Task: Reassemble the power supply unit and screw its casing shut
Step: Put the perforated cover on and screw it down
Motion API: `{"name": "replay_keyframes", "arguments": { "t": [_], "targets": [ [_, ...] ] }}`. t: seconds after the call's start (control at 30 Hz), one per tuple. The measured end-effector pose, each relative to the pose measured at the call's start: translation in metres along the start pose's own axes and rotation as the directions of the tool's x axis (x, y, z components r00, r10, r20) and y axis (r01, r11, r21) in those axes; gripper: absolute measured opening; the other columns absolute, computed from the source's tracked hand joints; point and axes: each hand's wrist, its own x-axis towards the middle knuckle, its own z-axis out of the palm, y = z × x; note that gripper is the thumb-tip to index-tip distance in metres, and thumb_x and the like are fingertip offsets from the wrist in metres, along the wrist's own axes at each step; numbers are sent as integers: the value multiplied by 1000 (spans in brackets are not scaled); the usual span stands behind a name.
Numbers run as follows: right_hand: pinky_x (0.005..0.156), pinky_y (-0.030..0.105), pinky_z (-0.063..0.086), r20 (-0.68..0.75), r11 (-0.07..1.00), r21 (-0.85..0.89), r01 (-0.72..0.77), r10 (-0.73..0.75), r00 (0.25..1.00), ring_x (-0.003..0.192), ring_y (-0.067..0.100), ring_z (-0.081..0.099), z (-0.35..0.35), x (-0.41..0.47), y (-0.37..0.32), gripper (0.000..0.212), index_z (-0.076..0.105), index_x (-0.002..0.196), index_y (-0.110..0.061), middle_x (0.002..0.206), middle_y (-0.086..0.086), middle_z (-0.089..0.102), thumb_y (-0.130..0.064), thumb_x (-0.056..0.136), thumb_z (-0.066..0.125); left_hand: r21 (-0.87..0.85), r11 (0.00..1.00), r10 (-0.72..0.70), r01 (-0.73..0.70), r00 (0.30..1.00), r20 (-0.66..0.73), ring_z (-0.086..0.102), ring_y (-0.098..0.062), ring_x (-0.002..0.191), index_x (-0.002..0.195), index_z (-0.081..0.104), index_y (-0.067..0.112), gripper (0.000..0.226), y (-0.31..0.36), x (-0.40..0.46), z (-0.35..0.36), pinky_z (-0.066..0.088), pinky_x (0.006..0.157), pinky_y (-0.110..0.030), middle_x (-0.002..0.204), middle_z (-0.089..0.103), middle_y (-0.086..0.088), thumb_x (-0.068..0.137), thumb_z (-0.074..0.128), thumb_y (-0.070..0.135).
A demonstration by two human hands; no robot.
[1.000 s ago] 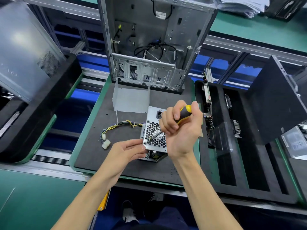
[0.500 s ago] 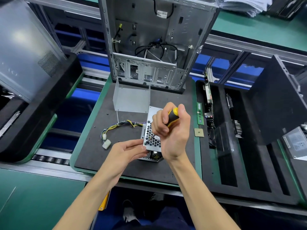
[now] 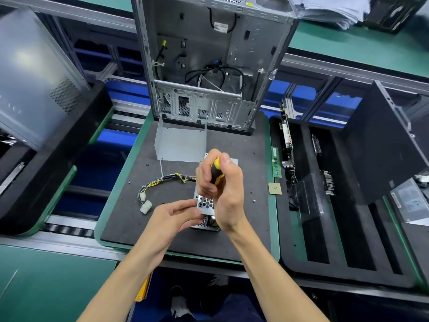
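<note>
power supply unit [image 3: 207,205]: bare sheet metal, pale grey, punched with a honeycomb grille, dull sheen.
screwdriver [image 3: 216,173]: plastic handle in yellow and black, smooth and slightly glossy; thin dark metal shaft.
cable bundle [image 3: 162,182]: plastic-sheathed wires, yellow, black and purple, ending in white plastic plugs.
casing cover [image 3: 181,145]: folded sheet metal, plain matt grey, smooth.
computer case [image 3: 209,54]: unpainted stamped steel, satin, ribbed and perforated.
bench [image 3: 144,224]: dark matt mat, fine-grained, edged in smooth green.
tray [image 3: 325,240]: black foam, matt, soft-looking.
memory stick [image 3: 276,163]: green circuit board, slightly glossy.
</note>
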Motion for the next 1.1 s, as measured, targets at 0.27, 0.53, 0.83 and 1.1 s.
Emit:
{"name": "replay_keyframes", "arguments": {
  "t": [0.27,0.53,0.83,1.1],
  "targets": [
    [48,27,19,-20,996,87,-14,15,1000,48,13,18,-3,1,-2,38,46,67,-21,52,-6,28,-47,94,40,29,999,-15,15,1000,-3,73,-28,105,125,66,2,34,4,-3,3,54,101,-38,107,76,-18,91,70,6],
    [47,25,19,-74,986,165,22,-10,997,47,12,17,-9,2,-10,42,42,66,-18,51,-6,28,-49,94,40,48,999,-15,15,1000,-4,73,-26,105,126,65,1,35,5,-4,3,54,102,-37,110,76,-14,92,69,7],
    [46,25,18,-55,991,133,8,-1,998,47,13,16,-8,0,-5,42,43,66,-18,51,-4,26,-48,95,40,47,999,-13,14,1000,-14,74,-27,104,128,64,0,37,4,-3,4,54,102,-38,110,76,-16,91,70,6],
    [49,25,24,-2,999,42,-28,28,1000,49,14,21,-6,3,-2,46,56,70,-21,53,-6,30,-51,98,37,43,999,-17,18,1000,-21,73,-29,105,128,64,-2,37,3,-2,3,52,104,-42,111,75,-19,91,69,4]
  ]
}}
